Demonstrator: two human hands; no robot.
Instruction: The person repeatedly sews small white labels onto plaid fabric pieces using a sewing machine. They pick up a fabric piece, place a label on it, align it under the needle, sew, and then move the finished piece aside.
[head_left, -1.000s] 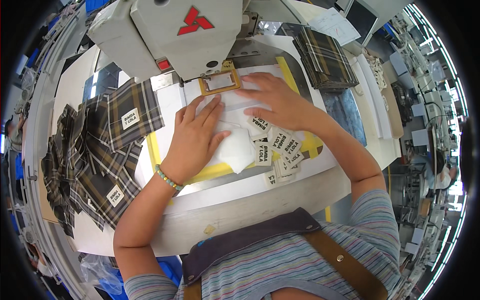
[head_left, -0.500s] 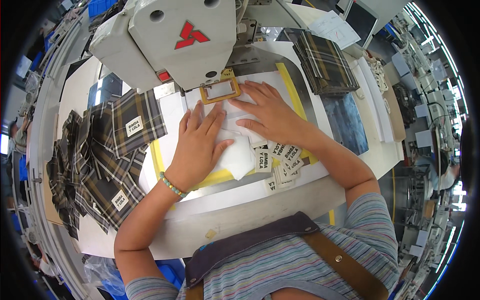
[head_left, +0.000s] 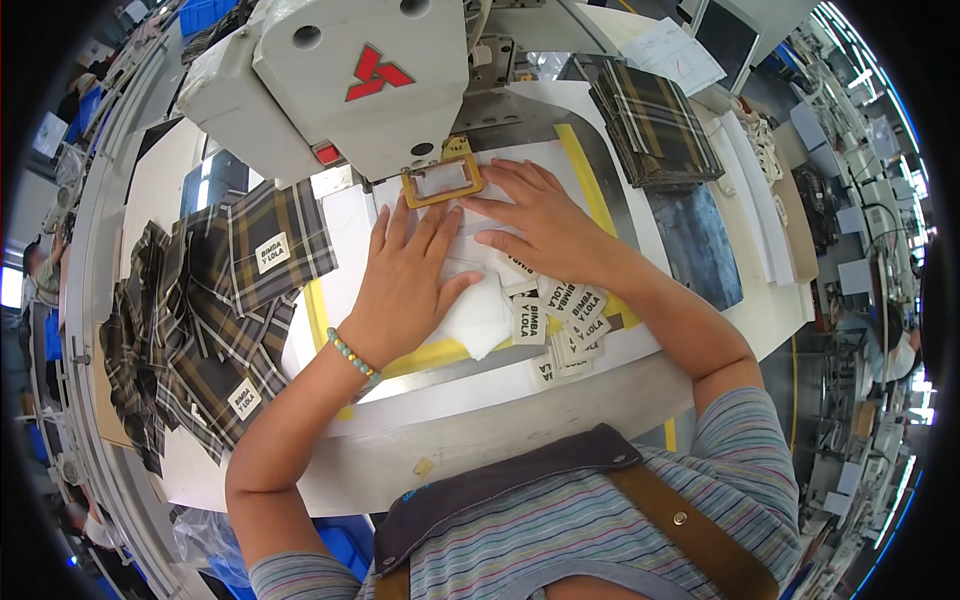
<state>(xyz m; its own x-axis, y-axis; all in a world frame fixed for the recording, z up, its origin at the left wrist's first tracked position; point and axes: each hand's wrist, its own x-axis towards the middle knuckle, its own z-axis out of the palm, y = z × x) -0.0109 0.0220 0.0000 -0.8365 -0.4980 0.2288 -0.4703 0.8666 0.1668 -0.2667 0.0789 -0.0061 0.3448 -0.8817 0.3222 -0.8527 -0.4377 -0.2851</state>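
White fabric piece (head_left: 470, 290) lies flat on the sewing table (head_left: 480, 420), centre of scene, its far edge tucked under the brass-coloured rectangular clamp frame (head_left: 441, 183) of the grey-white sewing machine head (head_left: 340, 80). Both hands are on it. Left hand (head_left: 405, 285) is spread flat, palm down, fingers fanned toward the frame, pressing the fabric just near of the clamp. Right hand (head_left: 540, 225) is also spread and flat, fingertips touching the fabric right beside the frame's right end; nothing is pinched in either hand.

Small white woven labels with dark print (head_left: 560, 320) lie in a loose heap just near and right of the right wrist, some overlapping the fabric's edge. Yellow tape outline (head_left: 585, 180) marks the work area on the table around the fabric.

Step in hand looks like squaring the piece under the clamp. To do it well, judged from here: keep both palms flat so the cloth stays smooth with no ripple running into the frame window, line the edge parallel to the frame's long side, and keep fingertips outside the frame opening. The loose labels should stay off the stitching zone; one sliding under the cloth would lift it.

Stack of finished dark plaid pieces with white labels (head_left: 210, 310) sits to the left, spilling toward the table's near-left edge. A neater pile of plaid pieces (head_left: 650, 115) sits far right. Beaded bracelet (head_left: 354, 357) is on the left wrist.
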